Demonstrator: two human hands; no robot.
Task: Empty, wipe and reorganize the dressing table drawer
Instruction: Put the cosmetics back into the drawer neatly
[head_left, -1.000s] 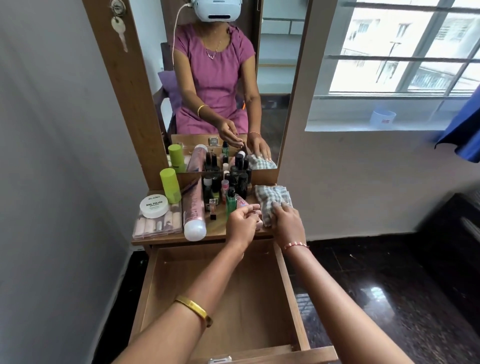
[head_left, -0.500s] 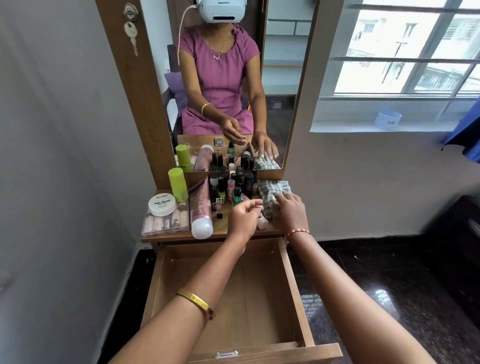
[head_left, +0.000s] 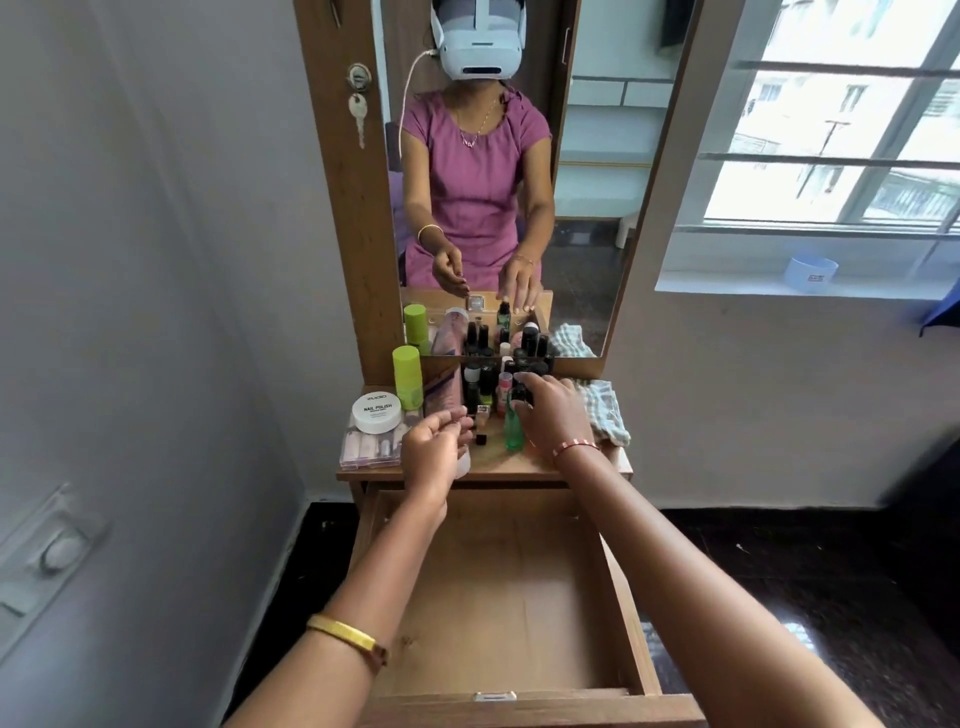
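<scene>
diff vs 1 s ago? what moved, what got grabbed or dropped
The right hand left the checked cloth and moved left to the bottle cluster, fingers now around the green bottle; a firm grip is not clear. The left hand drew back left, toward the table's front edge, fingers curled; whether it holds anything is unclear. Unchanged: drawer open and empty, nail polish tub, cloth on the tabletop.

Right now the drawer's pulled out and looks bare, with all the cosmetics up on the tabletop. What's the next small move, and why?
Probably close the right hand on the green bottle and carry it down into the drawer. The fingers already sit around the bottle's top, the drawer is open with nothing in it, and the checked cloth lies set aside beside the hand, which suggests restocking comes next.
</scene>
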